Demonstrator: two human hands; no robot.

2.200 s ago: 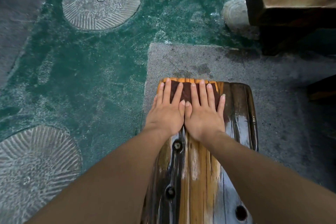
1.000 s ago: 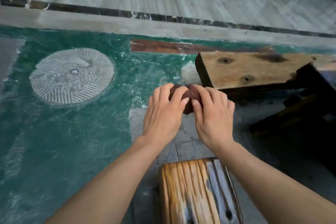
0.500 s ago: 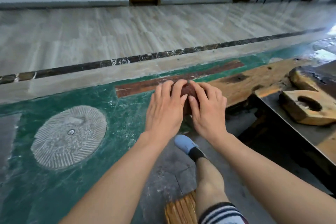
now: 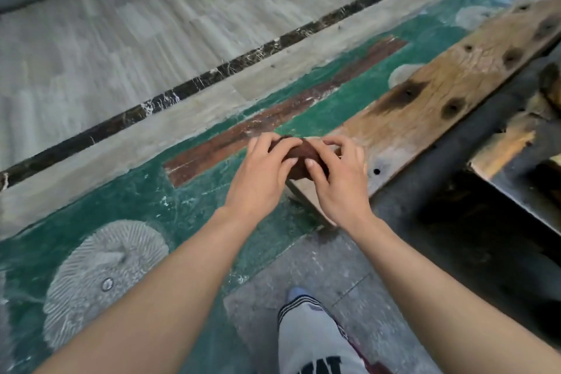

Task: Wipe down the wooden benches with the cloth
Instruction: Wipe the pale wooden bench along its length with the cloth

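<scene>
A dark brown cloth [image 4: 299, 152] is bunched up between both my hands, in the air over the near end of a long pale wooden bench [image 4: 431, 100]. My left hand [image 4: 261, 179] grips the cloth's left side with fingers curled over it. The cloth's right side is pinched by the fingers of my right hand [image 4: 337, 182]. The bench runs away to the upper right and has dark knots and holes in its top. Most of the cloth is hidden by my fingers.
The floor is green with a round ribbed stone disc [image 4: 100, 279] at lower left and a reddish plank [image 4: 273, 121] set into it. A dark table [image 4: 516, 161] stands at right. My leg and foot [image 4: 306, 328] step onto a grey slab below.
My hands lifted the cloth off the dark glossy bench and carried it forward. I walked on, and the pale bench now lies under my hands; the glossy bench has left the view.
</scene>
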